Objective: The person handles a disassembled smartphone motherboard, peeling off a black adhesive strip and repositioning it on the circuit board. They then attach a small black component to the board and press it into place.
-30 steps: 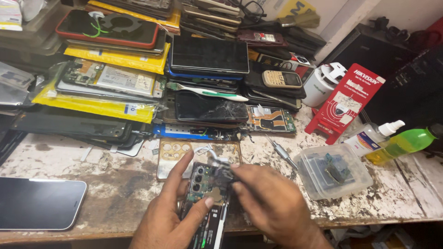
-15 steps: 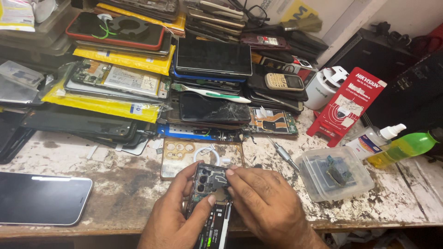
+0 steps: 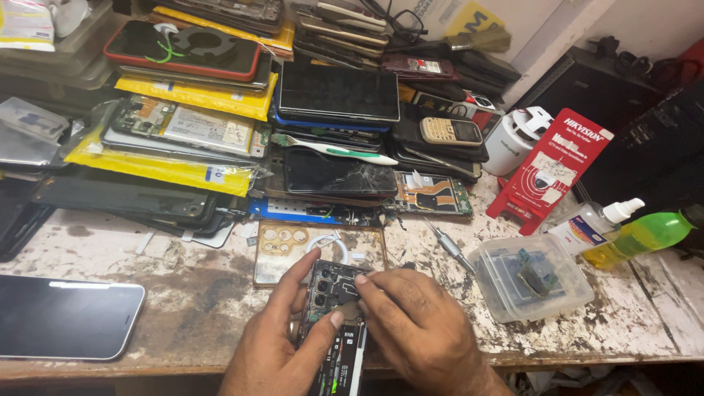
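both hands (image 3: 352, 330) pinch an opened phone (image 3: 334, 293); clear case (image 3: 293, 246) just behind, screwdriver (image 3: 449, 246) and plastic box (image 3: 532, 279) beside.

The workbench (image 3: 183, 293) was white, mottled with brown wear. Yellow packets (image 3: 158, 167) lay under grey phones; a red card (image 3: 554, 172) stood beside a green bottle (image 3: 645, 236).

A phone repair workshop is shown. A worn, paint-stained workbench (image 3: 183, 293) is crowded with stacked phones (image 3: 337, 92), a cracked screen (image 3: 339, 176), bare circuit boards (image 3: 433, 194) and a screwdriver (image 3: 449, 246). Small parts are kept in a clear plastic box (image 3: 532, 279), and an opened phone (image 3: 334, 308) is being worked on.
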`<state>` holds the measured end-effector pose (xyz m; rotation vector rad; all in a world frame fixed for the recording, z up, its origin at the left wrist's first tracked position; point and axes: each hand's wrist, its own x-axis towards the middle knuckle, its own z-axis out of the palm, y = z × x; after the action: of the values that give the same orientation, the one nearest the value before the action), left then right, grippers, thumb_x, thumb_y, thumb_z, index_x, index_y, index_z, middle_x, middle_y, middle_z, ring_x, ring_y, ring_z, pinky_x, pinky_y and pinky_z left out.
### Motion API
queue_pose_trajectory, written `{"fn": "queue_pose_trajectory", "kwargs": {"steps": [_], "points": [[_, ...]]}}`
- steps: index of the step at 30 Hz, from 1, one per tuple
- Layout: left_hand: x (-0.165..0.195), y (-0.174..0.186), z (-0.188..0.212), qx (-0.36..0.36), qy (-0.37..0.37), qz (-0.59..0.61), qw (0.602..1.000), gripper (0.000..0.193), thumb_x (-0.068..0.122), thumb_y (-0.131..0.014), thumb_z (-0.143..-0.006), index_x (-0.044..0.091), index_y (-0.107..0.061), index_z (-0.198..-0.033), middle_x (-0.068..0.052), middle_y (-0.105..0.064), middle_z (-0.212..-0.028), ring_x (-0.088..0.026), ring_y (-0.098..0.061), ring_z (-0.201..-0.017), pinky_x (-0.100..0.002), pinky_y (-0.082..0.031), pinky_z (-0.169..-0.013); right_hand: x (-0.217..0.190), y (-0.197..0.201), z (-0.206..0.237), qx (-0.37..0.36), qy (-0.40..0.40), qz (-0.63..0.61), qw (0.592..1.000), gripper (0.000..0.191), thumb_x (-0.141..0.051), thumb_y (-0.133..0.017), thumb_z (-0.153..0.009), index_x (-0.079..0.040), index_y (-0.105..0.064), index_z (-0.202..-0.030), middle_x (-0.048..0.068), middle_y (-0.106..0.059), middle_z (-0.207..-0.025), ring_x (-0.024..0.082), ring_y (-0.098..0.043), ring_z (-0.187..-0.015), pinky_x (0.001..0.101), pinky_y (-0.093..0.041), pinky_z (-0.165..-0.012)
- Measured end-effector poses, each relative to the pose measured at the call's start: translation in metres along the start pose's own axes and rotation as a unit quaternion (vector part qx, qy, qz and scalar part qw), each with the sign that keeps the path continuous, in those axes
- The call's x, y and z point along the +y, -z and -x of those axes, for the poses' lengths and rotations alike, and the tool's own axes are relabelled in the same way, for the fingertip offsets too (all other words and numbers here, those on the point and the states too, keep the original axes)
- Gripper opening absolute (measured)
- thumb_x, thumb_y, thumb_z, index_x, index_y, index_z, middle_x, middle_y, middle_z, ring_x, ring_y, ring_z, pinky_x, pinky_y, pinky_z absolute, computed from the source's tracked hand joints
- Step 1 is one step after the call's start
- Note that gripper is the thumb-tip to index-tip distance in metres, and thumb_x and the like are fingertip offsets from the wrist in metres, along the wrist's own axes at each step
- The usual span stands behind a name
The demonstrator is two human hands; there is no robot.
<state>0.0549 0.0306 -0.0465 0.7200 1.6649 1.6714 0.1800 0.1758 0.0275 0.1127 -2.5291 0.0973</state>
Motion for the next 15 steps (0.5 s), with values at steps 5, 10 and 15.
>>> {"fn": "queue_pose_trajectory", "kwargs": {"steps": [5,10,15], "points": [[-0.0094,0.0022,0.0012,-0.027,-0.051,0.017,0.998,0.073,0.014,-0.067,-0.096,0.012,-0.039,-0.163,-0.019,-0.073,-0.124,-0.025,-0.068,-0.121,-0.038,-0.051,-0.106,0.0009,-0.0011,-0.0016,-0.010,-0.053,-0.077,0.996,0.039,-0.005,-0.082,-0.083,0.000,-0.069,-0.119,0.012,-0.069,-0.106,0.027,-0.071,-0.094,0.0356,-0.060,-0.078],[-0.0117,0.0034,0.0017,-0.043,-0.020,0.050,0.998,0.078,0.015,-0.066,-0.095,0.015,-0.034,-0.166,-0.020,-0.069,-0.129,-0.025,-0.067,-0.124,-0.038,-0.055,-0.102,0.0016,-0.0001,-0.0006,-0.032,-0.040,-0.068,0.996,0.044,-0.001,-0.080,-0.082,-0.002,-0.068,-0.125,0.013,-0.067,-0.109,0.026,-0.071,-0.095,0.0351,-0.061,-0.078],[-0.0064,0.0023,0.0021,-0.040,-0.057,0.069,0.995,0.079,0.011,-0.064,-0.094,0.013,-0.030,-0.165,-0.023,-0.066,-0.134,-0.026,-0.063,-0.129,-0.038,-0.050,-0.106,0.0008,-0.0007,-0.0010,-0.040,-0.017,-0.041,0.998,0.052,0.000,-0.077,-0.081,-0.002,-0.064,-0.131,0.014,-0.065,-0.113,0.029,-0.070,-0.099,0.0374,-0.060,-0.080]]}}
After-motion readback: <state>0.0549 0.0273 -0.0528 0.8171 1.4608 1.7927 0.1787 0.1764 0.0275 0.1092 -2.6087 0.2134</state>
